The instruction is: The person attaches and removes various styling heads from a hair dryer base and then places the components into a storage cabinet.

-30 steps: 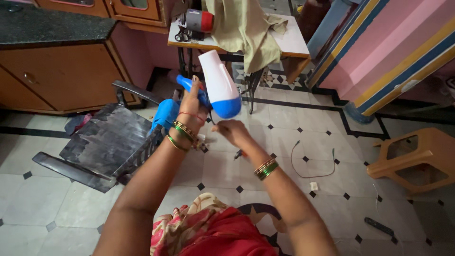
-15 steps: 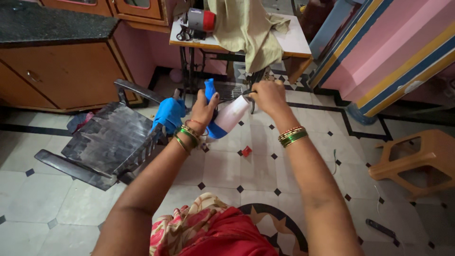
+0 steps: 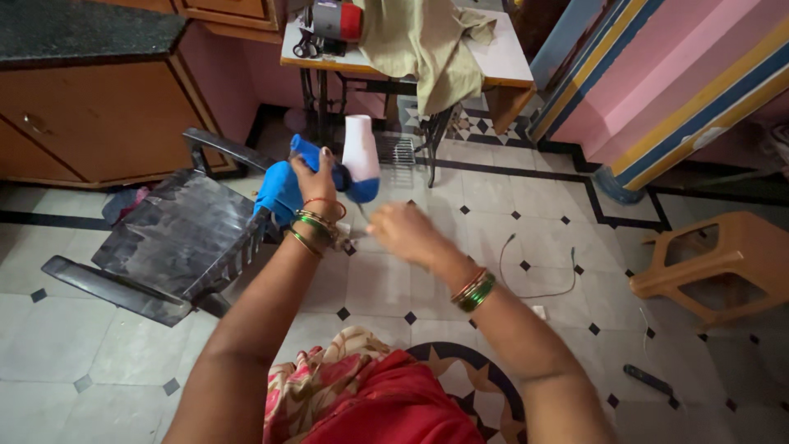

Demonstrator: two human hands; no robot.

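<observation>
The left hand (image 3: 316, 179) is gripping the blue handle of a white and blue hair dryer (image 3: 355, 158), fingers closing round it and holding it up above the tiled floor (image 3: 460, 205). The dryer's white barrel is pointing up toward twelve o'clock, its blue end sitting at the bottom beside the thumb. The right hand (image 3: 403, 232) is hovering at about four o'clock from the dryer, just below it and apart from it; it is blurred, so I cannot tell whether its fingers are spreading or pinching anything. A blue cloth-like object (image 3: 279, 191) is lying at nine o'clock from the left hand, resting on the edge of an overturned black plastic chair (image 3: 177, 242). A thin cord (image 3: 538, 284) is trailing on the floor at three o'clock from the right hand.
</observation>
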